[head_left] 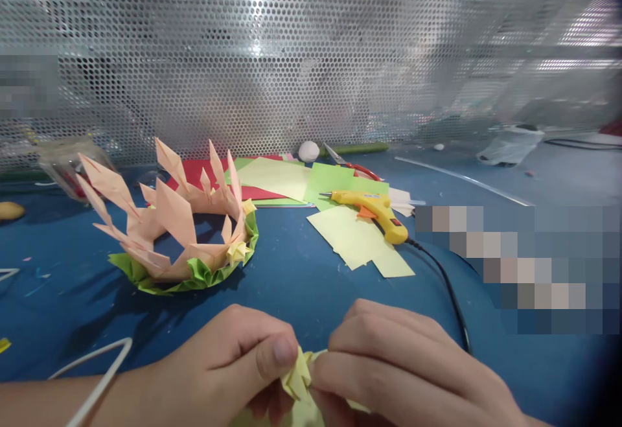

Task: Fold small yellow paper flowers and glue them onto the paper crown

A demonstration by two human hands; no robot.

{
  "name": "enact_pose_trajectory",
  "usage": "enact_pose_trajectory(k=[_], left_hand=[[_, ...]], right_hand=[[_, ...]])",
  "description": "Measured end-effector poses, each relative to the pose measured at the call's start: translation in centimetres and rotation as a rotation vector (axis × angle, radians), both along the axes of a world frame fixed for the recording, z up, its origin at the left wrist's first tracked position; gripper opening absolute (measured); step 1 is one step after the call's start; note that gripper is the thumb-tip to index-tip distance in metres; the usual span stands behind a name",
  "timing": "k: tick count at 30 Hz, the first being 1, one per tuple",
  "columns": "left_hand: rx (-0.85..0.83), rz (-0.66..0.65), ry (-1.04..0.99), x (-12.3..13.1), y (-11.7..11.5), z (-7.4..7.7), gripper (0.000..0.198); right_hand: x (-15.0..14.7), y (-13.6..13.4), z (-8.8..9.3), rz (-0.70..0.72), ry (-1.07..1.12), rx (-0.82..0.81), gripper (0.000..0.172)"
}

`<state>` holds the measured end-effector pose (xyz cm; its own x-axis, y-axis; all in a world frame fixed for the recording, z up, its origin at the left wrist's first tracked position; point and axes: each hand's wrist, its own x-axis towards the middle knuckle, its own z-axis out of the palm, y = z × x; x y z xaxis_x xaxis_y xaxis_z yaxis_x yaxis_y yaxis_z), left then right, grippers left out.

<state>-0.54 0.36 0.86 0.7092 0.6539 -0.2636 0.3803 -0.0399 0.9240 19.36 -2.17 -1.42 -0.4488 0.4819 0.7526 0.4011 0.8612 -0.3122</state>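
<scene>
At the bottom middle, my left hand (pixel 243 362) pinches a small folded piece of yellow paper (pixel 297 378) between thumb and fingers. My right hand (pixel 398 369) grips the same paper from the other side, its fingertips close to my left thumb. More pale yellow paper shows below, partly covered by my hands. Beyond my left hand stands a paper crown (pixel 170 219) with tall peach-coloured points, crinkled green paper round its base and small yellow paper flowers at its right side.
A yellow glue gun (pixel 376 207) lies on yellow and green paper sheets (pixel 357 239), its black cord (pixel 442 271) running toward me. Scissors (pixel 352 162) and a white ball (pixel 308 151) sit behind. A perforated metal screen (pixel 272 77) closes off the back. A clear jar (pixel 72 161) stands left.
</scene>
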Motion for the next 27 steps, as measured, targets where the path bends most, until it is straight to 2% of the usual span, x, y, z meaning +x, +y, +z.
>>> enact_pose_trajectory(k=[4, 8, 11, 12, 14, 16, 19, 23, 25, 27], left_hand=[[-0.127, 0.040, -0.025, -0.1, 0.1, -0.3, 0.064], [-0.074, 0.057, -0.100, -0.4, 0.3, -0.7, 0.061], [-0.204, 0.169, -0.277, -0.3, 0.4, -1.2, 0.044], [-0.284, 0.224, -0.341, -0.1, 0.5, -1.3, 0.043], [-0.385, 0.297, -0.416, 0.2, 0.6, -1.4, 0.047], [-0.408, 0.312, -0.410, 0.4, 0.7, -1.3, 0.049], [-0.438, 0.347, -0.399, 0.6, 0.8, -0.8, 0.047], [-0.418, 0.457, -0.437, 0.5, 0.7, -0.5, 0.037], [-0.410, 0.454, -0.480, 0.4, 0.6, -0.7, 0.025], [-0.407, 0.425, -0.506, 0.2, 0.5, -1.1, 0.024]], right_hand=[[-0.1, 0.2, -0.5, -0.065, -0.040, 0.182, 0.034], [-0.5, 0.0, -0.8, -0.188, -0.091, 0.304, 0.039], [-0.5, -0.1, -0.2, -0.144, -0.110, 0.240, 0.042], [-0.4, -0.1, 0.1, -0.101, -0.113, 0.203, 0.045], [-0.2, -0.1, 0.5, -0.032, -0.278, 0.046, 0.040], [-0.1, -0.1, 0.5, -0.041, -0.272, 0.021, 0.037], [-0.5, 0.0, 0.0, -0.070, -0.058, 0.149, 0.038], [-0.8, 0.2, -0.1, -0.174, 0.026, -0.003, 0.023], [-0.8, 0.2, 0.2, -0.172, 0.062, -0.014, 0.022], [-0.7, 0.3, 0.4, -0.166, 0.106, -0.024, 0.022]])
